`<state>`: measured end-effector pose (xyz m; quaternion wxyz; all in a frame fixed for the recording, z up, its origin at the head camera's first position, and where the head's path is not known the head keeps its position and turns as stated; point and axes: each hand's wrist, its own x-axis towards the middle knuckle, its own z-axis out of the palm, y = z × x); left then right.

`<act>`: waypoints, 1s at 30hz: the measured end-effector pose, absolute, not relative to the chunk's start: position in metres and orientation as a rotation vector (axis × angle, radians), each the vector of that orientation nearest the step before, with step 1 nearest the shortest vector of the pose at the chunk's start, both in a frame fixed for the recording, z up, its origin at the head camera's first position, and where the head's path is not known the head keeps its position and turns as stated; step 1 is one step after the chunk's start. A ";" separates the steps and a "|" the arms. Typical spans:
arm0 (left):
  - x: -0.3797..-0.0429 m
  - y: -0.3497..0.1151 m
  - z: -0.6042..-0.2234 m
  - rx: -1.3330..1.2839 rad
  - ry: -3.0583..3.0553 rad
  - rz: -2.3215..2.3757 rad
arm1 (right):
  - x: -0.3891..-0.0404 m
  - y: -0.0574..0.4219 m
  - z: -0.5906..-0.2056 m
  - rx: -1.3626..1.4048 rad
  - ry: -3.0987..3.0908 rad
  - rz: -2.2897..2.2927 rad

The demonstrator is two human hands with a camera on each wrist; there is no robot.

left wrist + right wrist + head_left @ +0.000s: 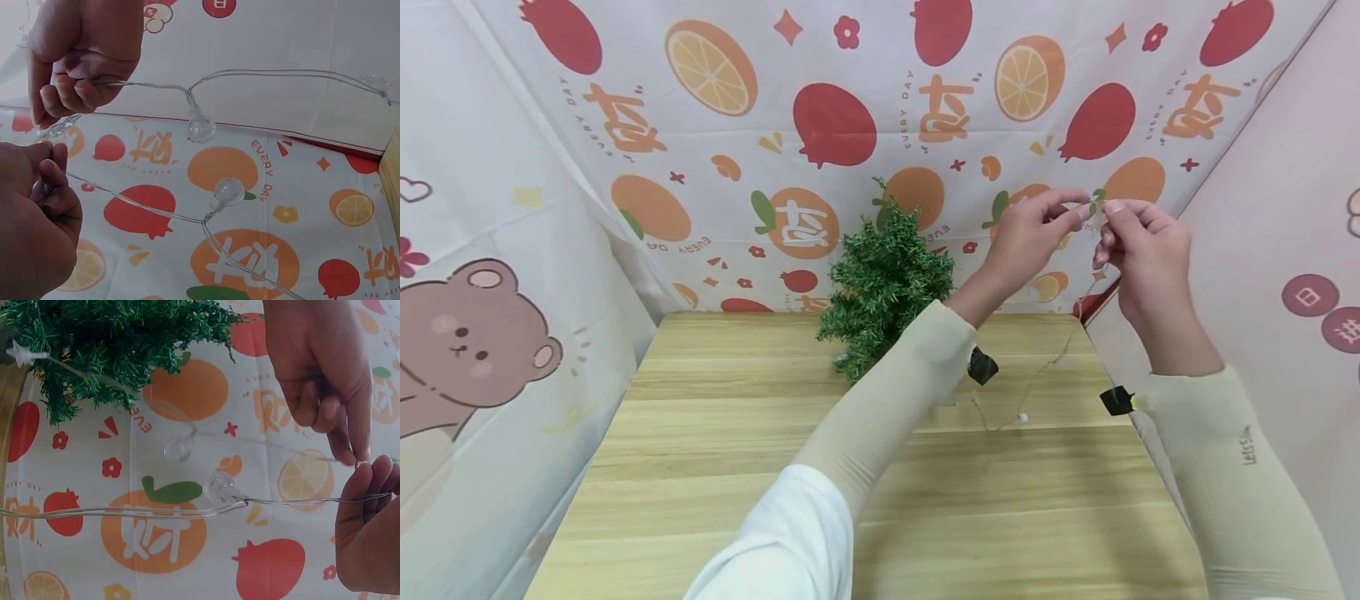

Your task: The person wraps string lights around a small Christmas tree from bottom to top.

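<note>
Up at the right, in front of the backdrop, my left hand (1026, 237) and right hand (1156, 258) meet at the fingertips. Both pinch a string light's thin clear wire (134, 203). Clear round bulbs (201, 129) hang along it, one on each side of the hands. The right hand's curled lower fingers also hold the wire in the left wrist view. From there the wire drops to the table, where a small whitish bulb (1022, 417) lies. The bit between the fingertips is too small to make out. A small green artificial tree (883, 287) stands left of the hands, partly behind my left forearm.
The wooden table (700, 467) ends at a fruit-printed cloth backdrop (880, 75). Printed cloth hangs on the left (490, 250), and a pale wall rises on the right. Small black devices sit at the left wrist (982, 367) and right wrist (1117, 401).
</note>
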<state>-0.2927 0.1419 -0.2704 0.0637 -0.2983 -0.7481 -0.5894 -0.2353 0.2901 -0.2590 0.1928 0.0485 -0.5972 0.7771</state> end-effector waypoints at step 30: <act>-0.354 0.109 -0.260 -0.586 -2.301 -1.895 | -0.217 0.267 -0.282 0.225 -2.096 2.106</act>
